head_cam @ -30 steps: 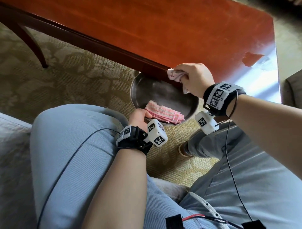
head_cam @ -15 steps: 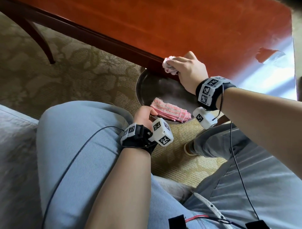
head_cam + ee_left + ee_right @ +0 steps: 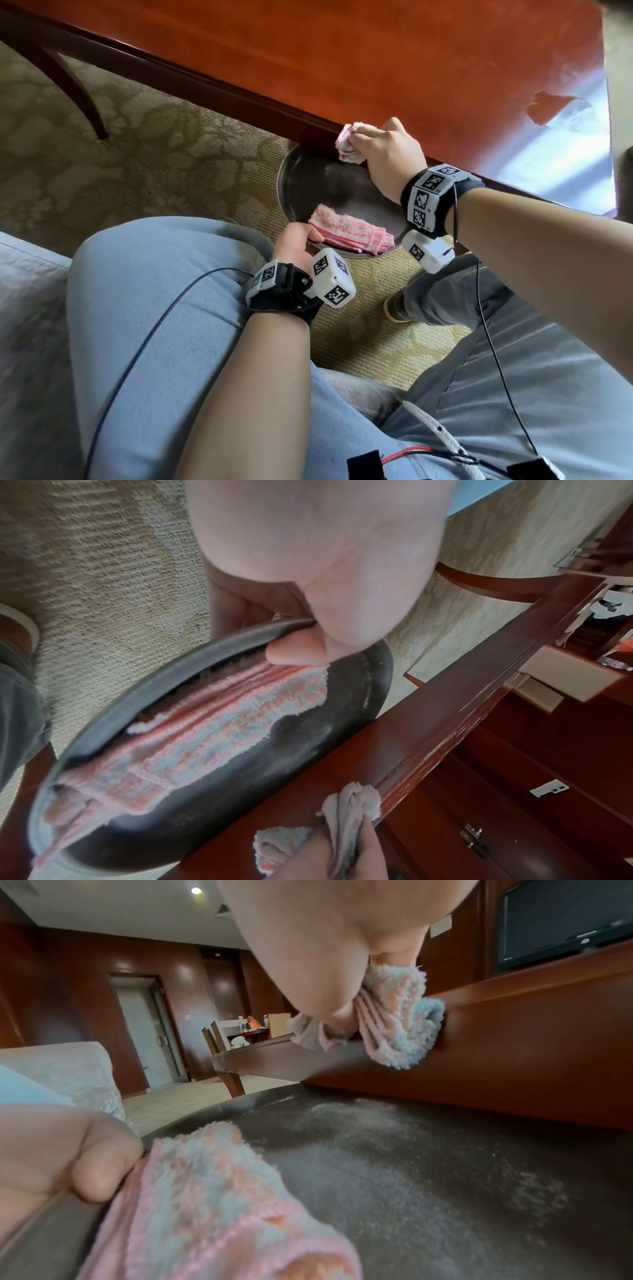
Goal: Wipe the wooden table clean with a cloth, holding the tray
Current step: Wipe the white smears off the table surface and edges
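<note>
Gripping a bunched cloth [image 3: 347, 143], the right hand [image 3: 387, 156] pressed it on the near edge of the wooden bench [image 3: 376, 54]; the left hand [image 3: 296, 241] pinched the dark tray [image 3: 308, 178] by its rim, just under that edge, thumb on a folded pink towel [image 3: 346, 233]. Best kept: tray tucked close and level, strokes drawn off the edge into it. White dust already lay inside. Wrist bands bore only square code marks; no readable writing.

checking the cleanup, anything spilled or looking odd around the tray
Yes: pale powdery dust is scattered over the dark tray, held below the table edge. A folded pink cloth lies in the tray too, pinned by the left hand.
</note>
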